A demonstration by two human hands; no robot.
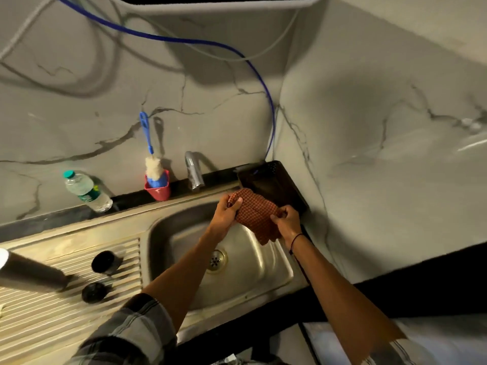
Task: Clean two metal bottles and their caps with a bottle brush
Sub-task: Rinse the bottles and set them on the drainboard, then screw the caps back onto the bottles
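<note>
My left hand and my right hand both grip a red checked cloth, bunched above the back right of the steel sink. A metal bottle stands on the ribbed drainboard at the far left, blurred. Two black caps sit on the drainboard beside it. The bottle brush, with a blue handle and white bristles, stands upright in a red holder against the wall behind the sink. I see only one metal bottle.
A tap rises behind the basin. A clear plastic water bottle stands on the ledge at the left. A dark tray lies in the back right corner. A blue hose runs down the marble wall.
</note>
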